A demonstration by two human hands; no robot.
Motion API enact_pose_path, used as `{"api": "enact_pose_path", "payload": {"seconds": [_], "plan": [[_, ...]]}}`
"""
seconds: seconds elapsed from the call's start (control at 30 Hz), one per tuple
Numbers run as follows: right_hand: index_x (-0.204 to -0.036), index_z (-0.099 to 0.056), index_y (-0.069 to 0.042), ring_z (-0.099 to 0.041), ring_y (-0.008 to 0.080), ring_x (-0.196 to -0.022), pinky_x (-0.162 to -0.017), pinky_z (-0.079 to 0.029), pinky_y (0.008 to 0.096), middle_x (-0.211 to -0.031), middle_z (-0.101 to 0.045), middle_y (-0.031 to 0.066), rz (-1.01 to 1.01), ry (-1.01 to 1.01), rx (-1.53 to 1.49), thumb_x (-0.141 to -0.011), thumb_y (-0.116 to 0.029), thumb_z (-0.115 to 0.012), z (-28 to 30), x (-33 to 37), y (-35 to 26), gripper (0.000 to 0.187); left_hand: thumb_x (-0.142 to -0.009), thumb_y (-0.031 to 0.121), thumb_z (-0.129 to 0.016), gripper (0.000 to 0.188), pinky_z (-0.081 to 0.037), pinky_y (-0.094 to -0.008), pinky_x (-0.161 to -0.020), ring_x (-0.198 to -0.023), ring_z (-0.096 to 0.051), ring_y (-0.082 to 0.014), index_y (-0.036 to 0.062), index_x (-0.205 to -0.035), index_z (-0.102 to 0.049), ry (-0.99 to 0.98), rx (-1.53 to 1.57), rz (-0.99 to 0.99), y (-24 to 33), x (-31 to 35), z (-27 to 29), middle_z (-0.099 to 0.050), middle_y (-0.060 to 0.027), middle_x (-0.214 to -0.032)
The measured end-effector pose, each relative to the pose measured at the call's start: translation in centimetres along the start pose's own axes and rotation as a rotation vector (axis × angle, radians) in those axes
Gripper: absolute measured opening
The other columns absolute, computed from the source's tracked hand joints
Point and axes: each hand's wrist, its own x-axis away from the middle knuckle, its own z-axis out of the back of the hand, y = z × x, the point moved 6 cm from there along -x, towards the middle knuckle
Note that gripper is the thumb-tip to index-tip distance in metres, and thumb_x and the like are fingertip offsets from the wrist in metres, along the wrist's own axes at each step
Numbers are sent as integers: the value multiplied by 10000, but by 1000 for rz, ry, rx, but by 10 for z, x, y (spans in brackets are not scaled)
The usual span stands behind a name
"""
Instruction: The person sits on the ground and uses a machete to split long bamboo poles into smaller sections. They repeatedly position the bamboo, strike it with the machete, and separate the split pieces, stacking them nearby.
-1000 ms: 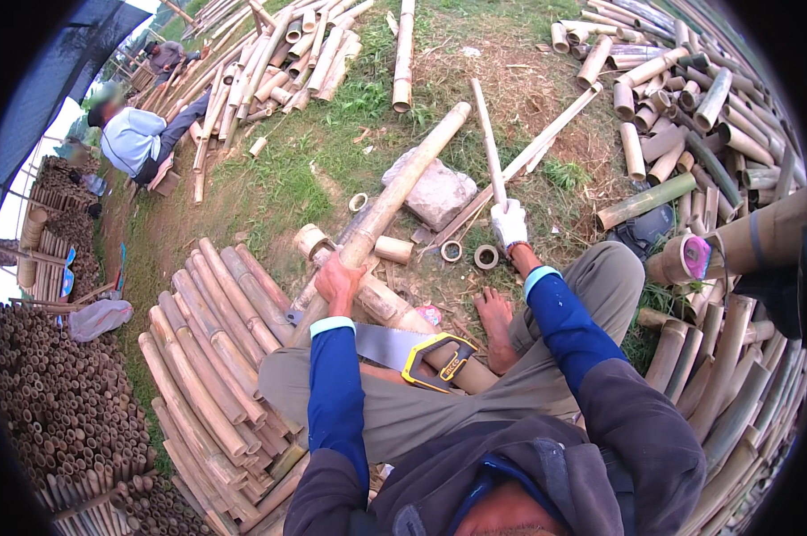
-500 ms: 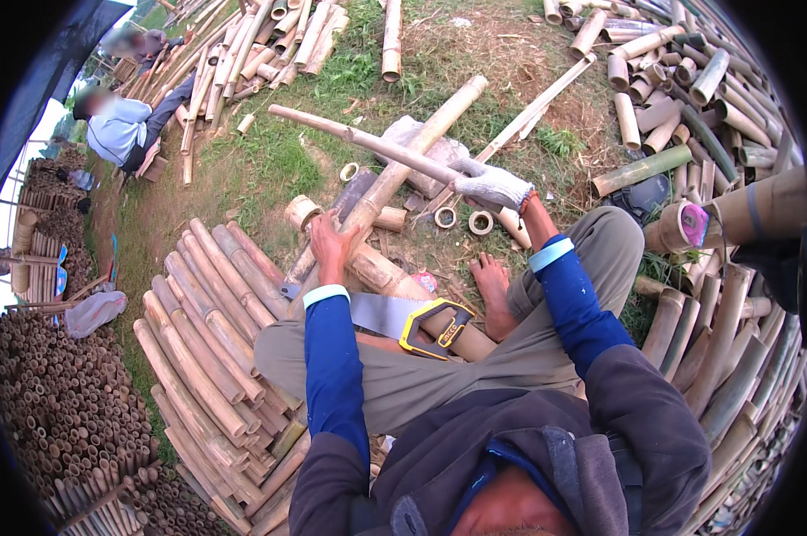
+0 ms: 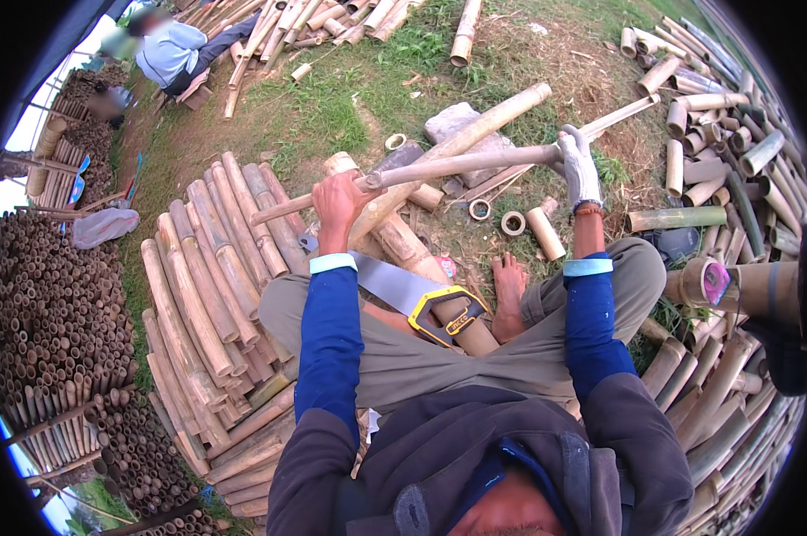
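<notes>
Grips slender tan bamboo stick (image 3: 466, 166) across frame centre with tightly curled fingers of bare left hand (image 3: 339, 207) and white-gloved right hand (image 3: 578, 168), at right end. Leaves gap above yellow-and-black-handled steel saw (image 3: 396, 288), lower centre.

The slim stick (image 3: 475, 163) in our grasp looks woody, smooth and matt. We see knitted cloth in the white glove (image 3: 582, 174), smooth metal in the handsaw blade (image 3: 387, 281), and what looks like plastic in its yellow-and-black handle (image 3: 448, 314). Our trousers (image 3: 394, 366) are matt cloth, the rock (image 3: 450, 123) rough stone, the crumpled bag (image 3: 105, 229) thin plastic.
</notes>
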Motion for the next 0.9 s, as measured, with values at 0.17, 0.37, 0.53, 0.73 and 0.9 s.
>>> {"api": "enact_pose_path", "payload": {"seconds": [0.17, 0.37, 0.53, 0.73, 0.9], "plan": [[-1502, -534, -91, -702, 183, -942, -742, -592, 342, -1239, -650, 89, -217, -92, 156, -1080, -354, -626, 13, -12, 127, 505, -782, 647, -895, 637, -607, -511, -833, -939, -787, -402, 129, -1147, -826, -108, 75, 135, 46, -24, -18, -814, -184, -950], [-1657, -424, -70, -676, 117, -1052, -817, -565, 293, -1280, -661, 61, -327, -968, -16, -1038, -415, -712, -194, 153, 115, 765, -881, 480, -874, 569, -591, -517, -923, -1074, -763, -423, 154, -1335, -764, -146, 293, 51, 74, -12, -44, -802, -212, -1147], [-1646, -433, -94, -638, 110, -1118, -869, -539, 293, -1377, -639, 48, -370, -786, -387, -1065, -339, -701, -219, 142, 141, 685, -884, 415, -901, 624, -584, -432, -1012, -1147, -773, -334, 96, -1396, -742, -294, 476, 1, 118, -17, -69, -792, -226, -1244], [-1599, -454, -72, -617, 224, -1328, -1100, -540, 399, -1530, -582, 93, -172, -739, -615, -1118, -268, -650, -224, 85, 123, 556, -938, 345, -870, 594, -601, -391, -985, -1122, -782, -281, -6, -1391, -714, -260, 785, 16, 79, -27, -98, -798, -215, -1226], [-1422, -533, -134, -613, 303, -1312, -1061, -558, 506, -1424, -613, 117, -491, -494, -795, -1094, -120, -620, -184, 21, 141, 340, -1002, 387, -784, 516, -598, -488, -948, -1115, -759, -422, 79, -1411, -716, -319, 324, 13, 67, -4, -65, -773, -246, -1238]]}}
